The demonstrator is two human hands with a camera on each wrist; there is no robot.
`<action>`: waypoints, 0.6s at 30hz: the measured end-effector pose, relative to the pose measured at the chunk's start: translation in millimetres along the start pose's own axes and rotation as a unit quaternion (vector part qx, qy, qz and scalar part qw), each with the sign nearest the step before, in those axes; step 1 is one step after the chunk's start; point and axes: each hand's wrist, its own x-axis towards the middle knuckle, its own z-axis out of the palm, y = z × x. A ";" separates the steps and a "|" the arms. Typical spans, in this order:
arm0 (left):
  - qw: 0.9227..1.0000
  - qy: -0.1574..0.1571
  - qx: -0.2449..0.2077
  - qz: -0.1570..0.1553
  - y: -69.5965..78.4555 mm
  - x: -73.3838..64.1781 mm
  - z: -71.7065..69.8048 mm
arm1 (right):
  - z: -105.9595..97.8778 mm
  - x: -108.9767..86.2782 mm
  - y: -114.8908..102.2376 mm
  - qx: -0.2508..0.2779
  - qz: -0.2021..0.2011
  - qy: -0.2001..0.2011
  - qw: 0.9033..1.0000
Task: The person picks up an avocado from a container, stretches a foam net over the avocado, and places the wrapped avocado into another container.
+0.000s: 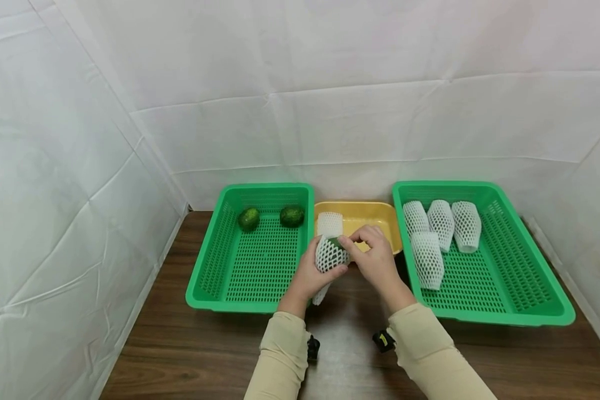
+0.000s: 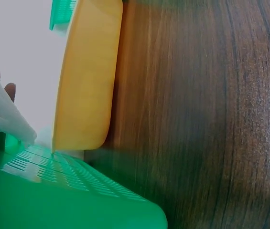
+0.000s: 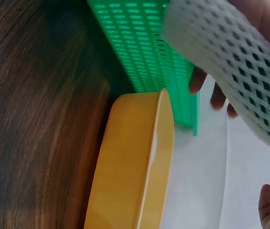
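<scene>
My left hand (image 1: 307, 275) grips a green fruit in a white foam net sleeve (image 1: 331, 255), between the two green baskets. Green skin shows through the mesh and at the sleeve's upper end, while the lower end of the net hangs below the hand. At the upper end, the thumb and fingertips of my right hand (image 1: 376, 260) pinch the net's edge. In the right wrist view the sleeve (image 3: 240, 62) is large, with left-hand fingers behind it. Only part of the sleeve (image 2: 3, 102) shows in the left wrist view.
Two bare green fruits (image 1: 249, 220) lie in the left green basket (image 1: 265, 266). Behind my hands, the yellow tray (image 1: 375, 214) holds white foam net (image 1: 330, 223). Several net-sleeved pieces (image 1: 427, 260) lie in the right green basket (image 1: 480, 283). White cloth walls (image 1: 350, 128) surround the wooden table (image 1: 155, 344).
</scene>
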 end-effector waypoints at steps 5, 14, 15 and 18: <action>1.000 0.007 0.014 -0.020 6.2 0.6 -2.1 | 0.0 -0.7 1.6 0.005 -0.004 -0.017 1.000; 1.000 -0.019 -0.013 -0.021 1.6 1.0 -4.5 | 1.3 -1.9 9.4 0.038 -0.043 -0.092 0.994; 1.000 -0.016 -0.009 -0.015 0.2 1.0 -4.4 | 1.6 -2.3 9.9 0.045 -0.050 -0.097 0.993; 1.000 -0.003 0.000 -0.002 -2.7 1.1 -4.3 | 2.6 -3.7 11.2 0.057 -0.059 -0.105 0.991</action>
